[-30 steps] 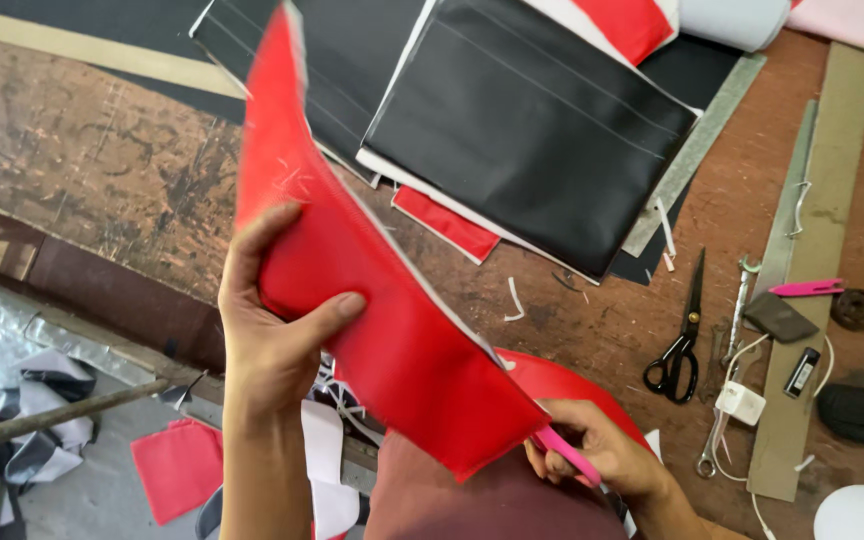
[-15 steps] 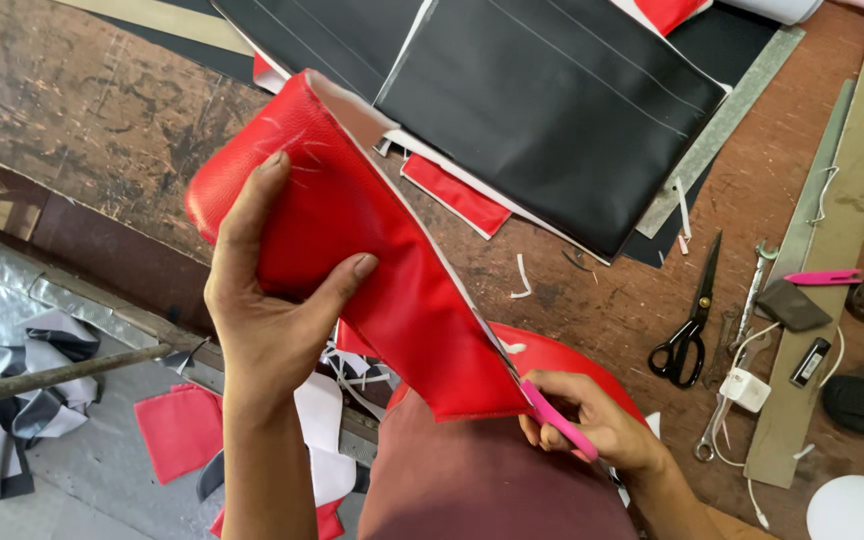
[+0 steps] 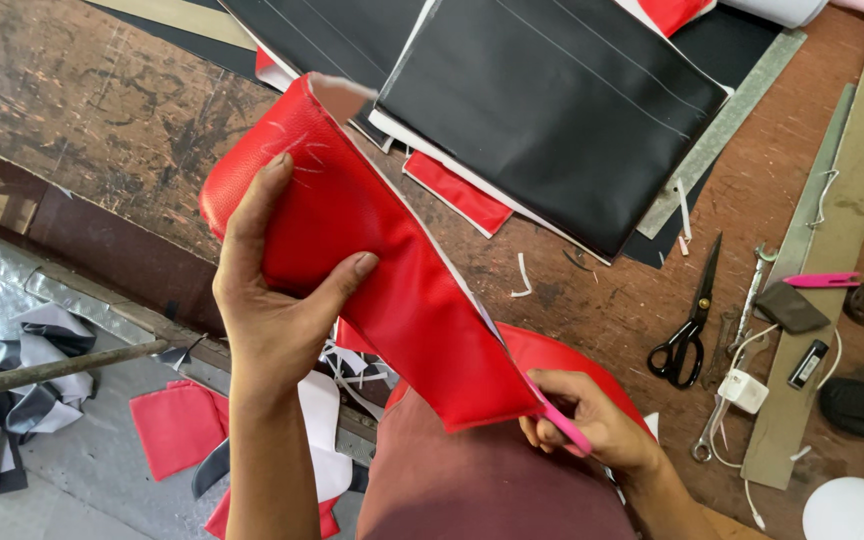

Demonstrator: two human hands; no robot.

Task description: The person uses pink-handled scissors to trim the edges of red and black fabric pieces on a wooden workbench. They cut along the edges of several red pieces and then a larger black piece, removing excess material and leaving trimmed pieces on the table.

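Observation:
My left hand (image 3: pixel 277 300) grips a long folded piece of red leather (image 3: pixel 382 270), held up over the worktable's near edge, thumb on its front face and fingers on the upper left. The piece curls over at its top left end. My right hand (image 3: pixel 587 425) is at the piece's lower right corner, shut on a small pink-handled cutting tool (image 3: pixel 562 420) whose working end is hidden against the leather's edge. Another red piece (image 3: pixel 562 355) lies just behind that hand.
Black stitched leather panels (image 3: pixel 552 100) lie at the table's far side, with a red strip (image 3: pixel 457 190) under them. Black scissors (image 3: pixel 687 330), a spanner (image 3: pixel 727 400), a pink tool (image 3: pixel 822 280) and rulers sit right. Red and white scraps (image 3: pixel 177 425) litter the floor at left.
The red piece has swung down from upright to slanting and its top end has curled over. My right hand has stayed at its lower corner with the pink tool.

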